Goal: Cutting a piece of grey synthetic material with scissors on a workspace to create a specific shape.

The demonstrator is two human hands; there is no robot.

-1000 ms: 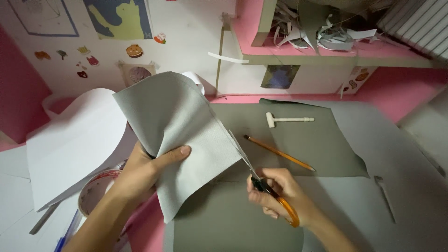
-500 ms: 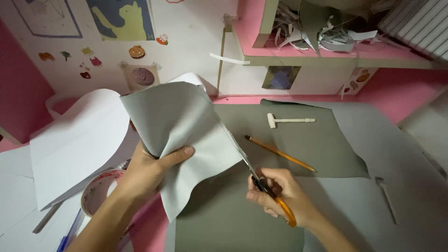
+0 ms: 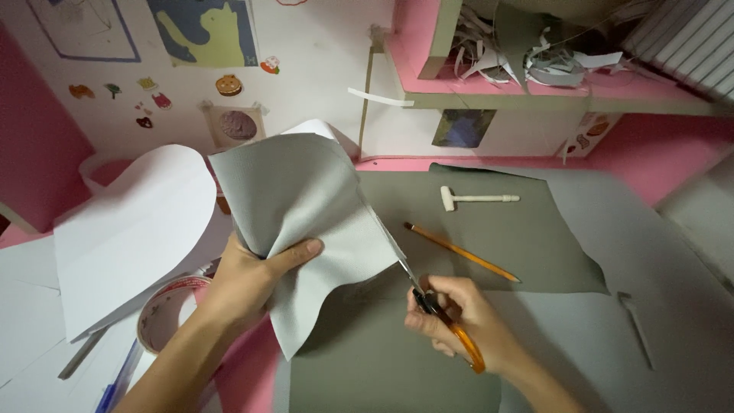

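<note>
At the far left, a large white sheet [image 3: 126, 229] is seen curling up over the pink desk [image 3: 245, 367], and near it a roll of tape [image 3: 164, 313] lies partly hidden beneath the forearm. Just right of the tape, the left hand [image 3: 248, 279] is closed around a bunched fold of light grey fabric [image 3: 306, 206], the thumb laid across the front of the cloth and the fingers hidden behind it. The fabric is lifted off the desk, its lower corner hanging down over a darker olive-grey sheet [image 3: 489, 245] spread flat on the surface. Along the fabric's right edge the blades of orange-handled scissors [image 3: 428, 298] are set, slanting up and to the left. The scissors are gripped by the right hand [image 3: 459, 317], curled tightly through the handles. Farther right on the olive sheet, a pencil [image 3: 461, 252] lies diagonally, and beyond it a small white mallet [image 3: 475, 199]. At the far right, a narrow grey offcut [image 3: 634, 325] rests on a pale grey sheet [image 3: 673, 268].
</note>
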